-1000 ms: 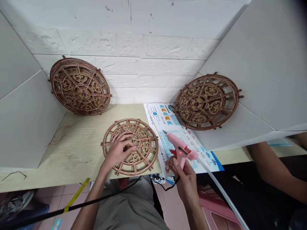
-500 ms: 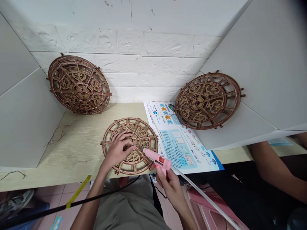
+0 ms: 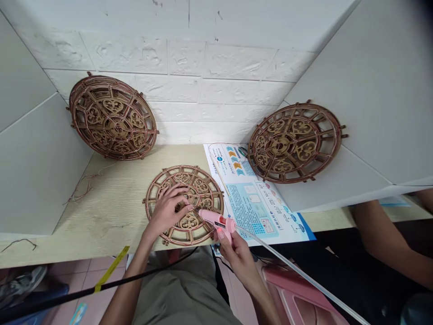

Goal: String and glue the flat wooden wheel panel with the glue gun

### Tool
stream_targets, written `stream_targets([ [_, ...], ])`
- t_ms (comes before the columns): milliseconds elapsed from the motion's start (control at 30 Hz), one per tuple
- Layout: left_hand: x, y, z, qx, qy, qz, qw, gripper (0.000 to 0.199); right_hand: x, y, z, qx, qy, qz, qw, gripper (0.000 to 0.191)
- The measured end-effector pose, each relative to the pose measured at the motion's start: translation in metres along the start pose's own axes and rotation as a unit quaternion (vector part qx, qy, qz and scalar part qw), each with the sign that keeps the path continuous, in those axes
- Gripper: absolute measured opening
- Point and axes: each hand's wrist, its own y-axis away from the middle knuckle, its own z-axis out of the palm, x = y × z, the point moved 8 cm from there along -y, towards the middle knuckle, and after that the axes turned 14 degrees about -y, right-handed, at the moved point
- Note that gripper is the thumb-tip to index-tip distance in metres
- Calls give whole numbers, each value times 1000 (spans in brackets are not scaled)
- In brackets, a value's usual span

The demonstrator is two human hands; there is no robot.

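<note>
A round brown openwork disc (image 3: pixel 192 222) with reddish wires lies flat on the wooden table. My left hand (image 3: pixel 169 208) rests on its left half, the thumb and index finger near the centre; whether they pinch a wire is too small to tell. My right hand (image 3: pixel 235 253) is wrapped around a pink glue gun (image 3: pixel 214 218), a long clear glue stick (image 3: pixel 287 266) running out of its back. The gun's nozzle is over the disc, close to my left fingertips.
Similar discs lean at the back left (image 3: pixel 113 119) and the back right (image 3: pixel 296 142). A printed sheet (image 3: pixel 253 207) lies right of the flat disc. Loose wires (image 3: pixel 83 187) are at left. Grey panels flank the table (image 3: pixel 111 203). Another person's arm (image 3: pixel 385 243) is at right.
The glue gun and my right hand have moved slightly left, bringing the nozzle nearer the disc's centre and my left fingertips. My left hand has stayed in nearly the same place.
</note>
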Motion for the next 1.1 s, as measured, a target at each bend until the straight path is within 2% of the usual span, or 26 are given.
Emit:
stream_targets([
  [200, 1, 0, -1, 7, 3, -1, 1000, 13, -8, -2, 2, 0, 16, -4, 1000, 50],
  [500, 2, 0, -1, 8, 7, 1, 1000, 15, -5, -6, 1, -21, 26, 15, 999, 53],
  [767, 3, 0, -3, 3, 7, 3, 1000, 15, 7, -8, 0, -18, -21, 55, 998, 55],
  [1100, 3, 0, -2, 7, 11, 5, 1000, 16, -1, -7, 3, -23, -28, 68, 997, 61],
])
